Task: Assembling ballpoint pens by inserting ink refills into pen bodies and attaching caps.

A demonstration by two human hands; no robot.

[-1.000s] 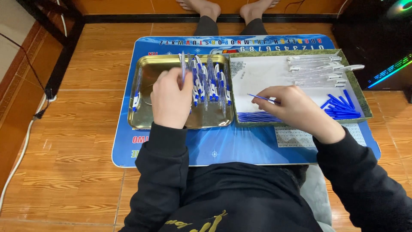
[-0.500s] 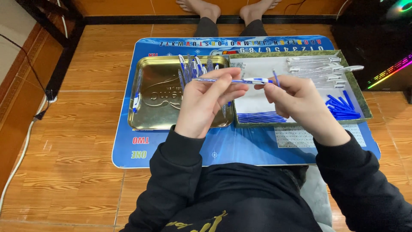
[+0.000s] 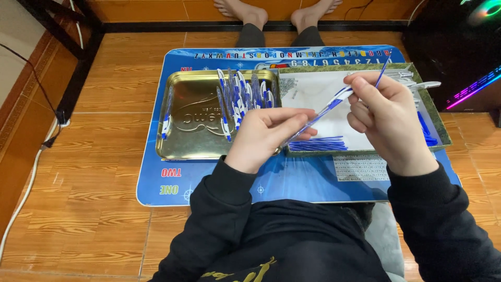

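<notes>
My left hand (image 3: 269, 137) grips the lower end of a clear blue-and-white pen barrel (image 3: 326, 110), tilted up to the right. My right hand (image 3: 389, 117) pinches the barrel's upper end, and a thin blue refill (image 3: 382, 69) sticks out above its fingers. Both hands hover over the seam between two trays. The gold metal tray (image 3: 180, 149) on the left holds several assembled blue-and-white pens (image 3: 235, 99). The white-lined green tray (image 3: 441, 130) on the right holds a row of blue refills (image 3: 318, 143) at its near edge.
Both trays rest on a blue play mat (image 3: 172, 180) on a wooden floor. Clear pen parts (image 3: 425, 83) and blue caps (image 3: 425, 133) lie in the right tray. Another person's bare feet (image 3: 276, 10) are beyond the mat. A white cable (image 3: 31, 172) runs at the left.
My left hand lifted a pen barrel from the gold tray while my right picked up a refill. Both hands came together, then rose and tilted the barrel up to the right.
</notes>
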